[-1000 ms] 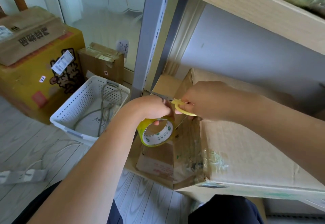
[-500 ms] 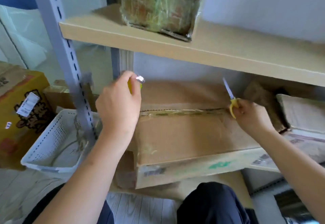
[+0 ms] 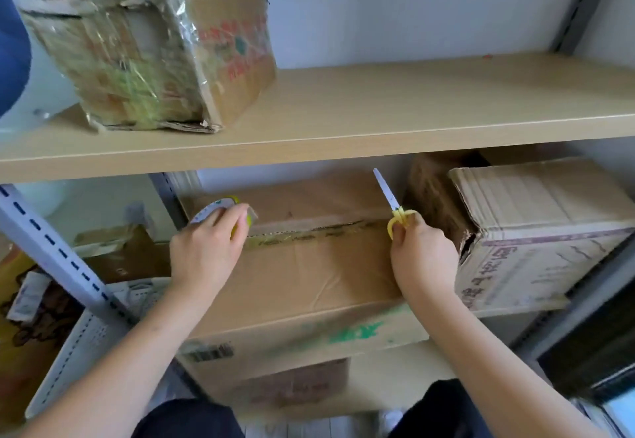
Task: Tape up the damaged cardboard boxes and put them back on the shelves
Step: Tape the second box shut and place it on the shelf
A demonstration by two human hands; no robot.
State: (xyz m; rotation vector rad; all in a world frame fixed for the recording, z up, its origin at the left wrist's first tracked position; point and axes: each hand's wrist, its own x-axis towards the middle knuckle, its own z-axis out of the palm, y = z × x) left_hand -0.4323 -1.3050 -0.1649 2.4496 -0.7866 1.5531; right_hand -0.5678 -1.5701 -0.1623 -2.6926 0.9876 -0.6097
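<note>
1. We see a big brown cardboard box (image 3: 309, 266) with a taped seam lying on the lower shelf, under a pale wooden shelf board (image 3: 378, 118).
2. Our left hand (image 3: 202, 252) curls round a yellow roll of tape (image 3: 220, 209) and rests on the box top at its left end.
3. Our right hand (image 3: 422, 252) grips small yellow-handled scissors (image 3: 395, 211) at the right end of the seam, blades pointing up.
4. A torn brown box (image 3: 536, 228) sits just beside it on the right.
5. A crumpled, tape-wrapped box (image 3: 154, 59) stands on the upper board.

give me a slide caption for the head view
Left hand holds tape roll, right hand scissors, on taped box.
</note>
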